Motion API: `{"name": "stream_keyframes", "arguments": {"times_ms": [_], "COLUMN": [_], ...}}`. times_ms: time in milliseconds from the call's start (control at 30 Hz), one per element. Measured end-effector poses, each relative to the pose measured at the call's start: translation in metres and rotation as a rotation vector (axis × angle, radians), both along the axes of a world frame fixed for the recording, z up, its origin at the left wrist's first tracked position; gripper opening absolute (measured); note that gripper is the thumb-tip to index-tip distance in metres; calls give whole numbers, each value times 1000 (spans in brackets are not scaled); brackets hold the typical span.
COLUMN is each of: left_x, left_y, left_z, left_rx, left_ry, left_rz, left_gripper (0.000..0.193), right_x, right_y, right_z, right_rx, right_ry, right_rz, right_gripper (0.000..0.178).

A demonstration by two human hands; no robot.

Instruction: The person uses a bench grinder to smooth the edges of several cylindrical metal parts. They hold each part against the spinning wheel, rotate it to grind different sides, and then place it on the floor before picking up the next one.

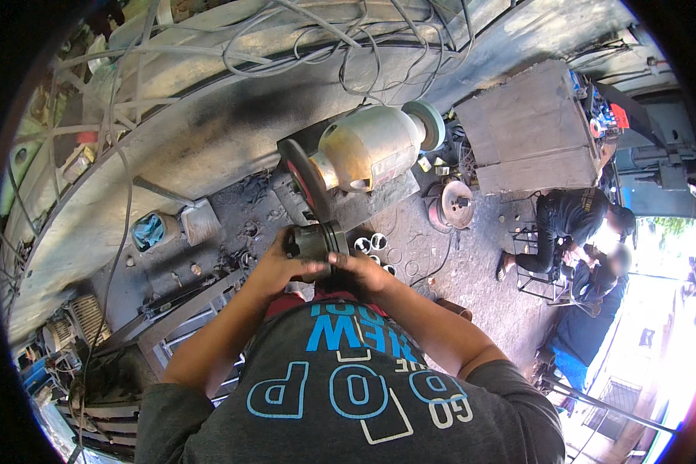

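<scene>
Both my hands grip a dark metal piston (311,244), a short cylinder with ring grooves toward its right end. My left hand (277,267) is wrapped round its left side with the thumb across the front. My right hand (357,271) closes on its right, grooved end. Just beyond the piston stands the dark-rimmed, red-sided wheel (305,182) of a bench grinder (373,147); I cannot tell whether piston and wheel touch. A grey-green grinding wheel (428,126) sits on the machine's far right end.
Shiny metal cylinders (378,241) stand on the floor right of my hands. A round metal flange (457,204) and a large brown box (526,127) lie farther right. Two people (572,224) sit at the right. Loose cables (348,35) hang at the back.
</scene>
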State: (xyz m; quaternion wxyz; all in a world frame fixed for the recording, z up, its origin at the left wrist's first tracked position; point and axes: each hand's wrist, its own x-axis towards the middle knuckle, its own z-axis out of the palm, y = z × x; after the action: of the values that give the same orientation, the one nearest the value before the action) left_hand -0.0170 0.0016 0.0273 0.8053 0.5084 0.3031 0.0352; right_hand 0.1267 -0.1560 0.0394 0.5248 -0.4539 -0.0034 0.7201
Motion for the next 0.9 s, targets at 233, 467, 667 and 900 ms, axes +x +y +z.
{"name": "stream_keyframes", "arguments": {"times_ms": [233,467,667,900], "left_x": [6,0,6,-12], "left_y": [3,-13,4,-10], "left_z": [-3,8,-4,-4], "left_rx": [-75,97,-361,299], "left_ry": [-40,-163,42,-184], "left_rz": [-35,58,67,21], "left_gripper": [89,87,76,95], "right_x": [2,4,-1,-9], "right_y": [4,-4,17,-1], "right_z": [5,17,0,3], "right_rx": [-126,126,-146,180], "right_ry": [70,-89,109,-45], "right_rz": [-50,-36,12,-94], "right_gripper": [73,72,84,78]}}
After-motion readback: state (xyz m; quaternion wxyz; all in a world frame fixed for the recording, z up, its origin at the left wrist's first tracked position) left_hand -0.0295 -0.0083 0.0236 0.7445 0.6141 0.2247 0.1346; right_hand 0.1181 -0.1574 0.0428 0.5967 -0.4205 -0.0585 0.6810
